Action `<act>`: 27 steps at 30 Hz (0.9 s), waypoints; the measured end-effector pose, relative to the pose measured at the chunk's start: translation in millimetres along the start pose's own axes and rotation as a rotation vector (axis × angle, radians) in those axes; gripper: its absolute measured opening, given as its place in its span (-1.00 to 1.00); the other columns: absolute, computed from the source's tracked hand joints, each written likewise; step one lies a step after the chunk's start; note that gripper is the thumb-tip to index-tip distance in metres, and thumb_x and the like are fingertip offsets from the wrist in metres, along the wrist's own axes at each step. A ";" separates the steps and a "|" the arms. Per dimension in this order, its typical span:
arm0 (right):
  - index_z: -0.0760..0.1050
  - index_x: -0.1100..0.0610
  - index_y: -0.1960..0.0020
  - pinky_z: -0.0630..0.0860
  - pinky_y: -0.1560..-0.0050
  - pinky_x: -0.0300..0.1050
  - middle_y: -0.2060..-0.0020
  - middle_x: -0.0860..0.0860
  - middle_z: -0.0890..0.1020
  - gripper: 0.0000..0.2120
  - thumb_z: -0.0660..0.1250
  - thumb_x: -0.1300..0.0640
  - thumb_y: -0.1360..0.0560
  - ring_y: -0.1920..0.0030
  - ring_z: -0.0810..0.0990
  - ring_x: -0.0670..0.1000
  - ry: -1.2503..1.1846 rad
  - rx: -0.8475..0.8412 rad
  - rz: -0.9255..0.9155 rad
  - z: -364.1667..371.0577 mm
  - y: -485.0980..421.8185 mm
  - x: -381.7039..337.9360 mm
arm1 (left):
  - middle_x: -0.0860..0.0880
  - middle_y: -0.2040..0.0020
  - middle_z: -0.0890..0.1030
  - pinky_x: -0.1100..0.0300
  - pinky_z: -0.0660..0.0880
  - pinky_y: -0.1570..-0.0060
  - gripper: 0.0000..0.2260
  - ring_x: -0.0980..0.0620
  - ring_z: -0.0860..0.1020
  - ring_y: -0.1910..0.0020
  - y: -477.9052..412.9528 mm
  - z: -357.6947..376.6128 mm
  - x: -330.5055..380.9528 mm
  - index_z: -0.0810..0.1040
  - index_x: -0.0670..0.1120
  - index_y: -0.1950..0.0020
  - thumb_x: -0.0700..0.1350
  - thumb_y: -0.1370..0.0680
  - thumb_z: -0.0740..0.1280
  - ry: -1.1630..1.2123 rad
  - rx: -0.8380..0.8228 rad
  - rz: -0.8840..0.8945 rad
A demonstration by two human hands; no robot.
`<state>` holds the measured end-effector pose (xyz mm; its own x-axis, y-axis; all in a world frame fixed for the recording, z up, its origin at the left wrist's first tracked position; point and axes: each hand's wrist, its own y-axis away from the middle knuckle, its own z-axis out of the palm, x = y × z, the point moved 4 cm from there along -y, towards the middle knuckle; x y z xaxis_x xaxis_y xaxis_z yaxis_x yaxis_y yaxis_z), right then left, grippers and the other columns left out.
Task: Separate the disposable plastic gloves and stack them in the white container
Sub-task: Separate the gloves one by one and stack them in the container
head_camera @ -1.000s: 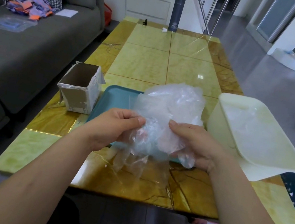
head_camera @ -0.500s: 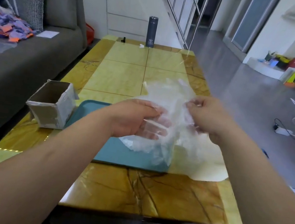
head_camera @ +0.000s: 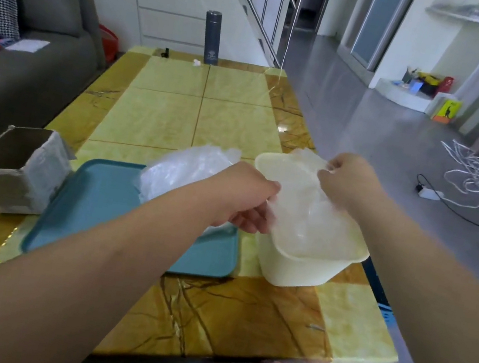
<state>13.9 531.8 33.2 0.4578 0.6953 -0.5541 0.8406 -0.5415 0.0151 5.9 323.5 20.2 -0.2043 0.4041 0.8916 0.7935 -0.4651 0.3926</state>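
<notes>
We hold one clear glove (head_camera: pixel 306 212) stretched over the open white container (head_camera: pixel 296 268), our left hand (head_camera: pixel 244 198) pinching its near edge, our right hand (head_camera: pixel 347 181) pinching the far edge. The remaining gloves (head_camera: pixel 182 171) lie heaped on the blue tray (head_camera: pixel 93 203) beside it.

I'm seeing the tray (head_camera: pixel 93 203) sitting on the counter (head_camera: pixel 197 122) with the glove pile (head_camera: pixel 183 168) lying on it; the container (head_camera: pixel 297 265) is standing just right of the tray, the open box (head_camera: pixel 16 170) just left, and the flask (head_camera: pixel 211 37) standing at the far edge
</notes>
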 end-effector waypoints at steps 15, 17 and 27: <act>0.24 0.02 -0.64 0.41 -0.46 0.05 -0.56 0.05 0.37 -0.41 0.30 0.04 -0.65 -0.47 0.44 0.16 0.394 -0.519 -0.090 53.7 51.3 -35.7 | -0.06 0.30 0.68 0.21 0.51 0.39 -0.76 0.04 0.59 0.41 6.8 -23.6 -28.1 0.61 -0.13 0.11 0.02 -0.62 0.42 -0.225 0.083 0.117; 0.23 0.00 -0.65 0.40 -0.46 0.07 -0.56 0.08 0.37 -0.41 0.29 0.05 -0.65 -0.47 0.44 0.18 0.347 -0.503 -0.049 68.4 47.0 -27.7 | -0.05 0.31 0.67 0.21 0.52 0.37 -0.77 0.06 0.59 0.42 10.4 -32.5 -34.1 0.60 -0.12 0.13 0.01 -0.62 0.42 -0.205 0.079 0.112; 0.59 0.05 -0.12 0.48 0.11 -0.08 0.03 0.01 0.62 -0.84 0.27 0.11 -0.60 0.10 0.57 0.10 0.456 -0.101 -0.163 45.2 40.0 -68.1 | 0.06 -0.33 0.51 -0.04 0.52 -0.25 -0.74 -0.03 0.54 -0.28 16.3 -107.7 -73.3 0.57 0.07 -0.26 0.08 -0.60 0.38 -0.721 0.545 0.256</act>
<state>3.2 441.4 34.0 0.3789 0.9154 -0.1357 0.9254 -0.3754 0.0518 -27.9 201.5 -14.4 0.2736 0.8156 0.5098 0.9614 -0.2481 -0.1190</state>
